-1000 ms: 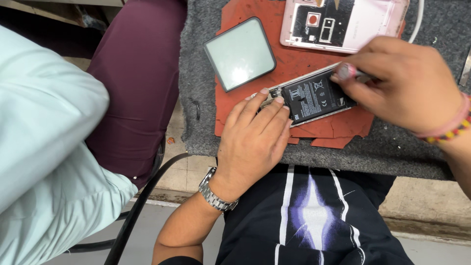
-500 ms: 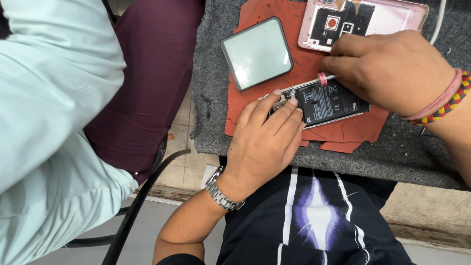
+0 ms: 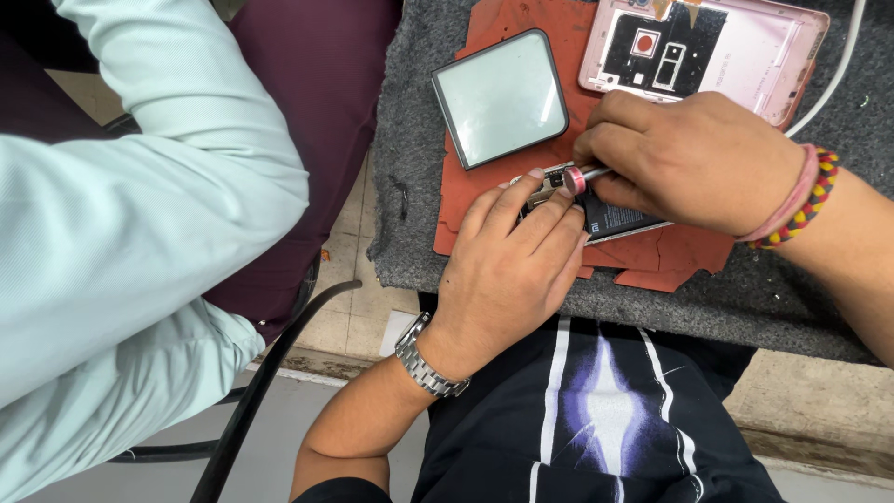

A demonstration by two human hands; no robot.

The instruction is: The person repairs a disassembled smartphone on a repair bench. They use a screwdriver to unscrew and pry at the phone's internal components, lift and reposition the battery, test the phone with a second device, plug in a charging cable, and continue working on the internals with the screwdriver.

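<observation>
My left hand [image 3: 507,270] lies palm-down over the near end of the opened phone [image 3: 610,216]. Its fingers are stretched out and close together, pressing flat on the phone's upper left portion; they clasp nothing, they only pin the device down. The fingertips reach the phone's top edge, where small metal parts show.

My right hand [image 3: 694,163] comes in from the right and covers the far side of the phone. Its fingers are curled narrowly around a thin screwdriver [image 3: 582,177] with a pink collar. The tool points left, and its tip end sits just beside my left index fingertip, over the phone's top edge. Whether the tip touches a screw I cannot tell; the fingers hide it.

The phone lies between both hands on a red work mat [image 3: 684,251], back open, with the dark battery face showing under my right palm. The mat rests on a grey felt pad [image 3: 410,140] at the table's near edge.

Other items on the mat:
- A dark-framed display panel [image 3: 501,98], pale face up, just beyond my left fingertips and apart from them.
- A pink rear cover [image 3: 736,47], inner side up, just beyond my right knuckles.

A metal watch [image 3: 428,363] is on my left wrist; beaded bands [image 3: 801,196] are on my right. Another person's pale sleeve [image 3: 112,233] fills the left of the view.
</observation>
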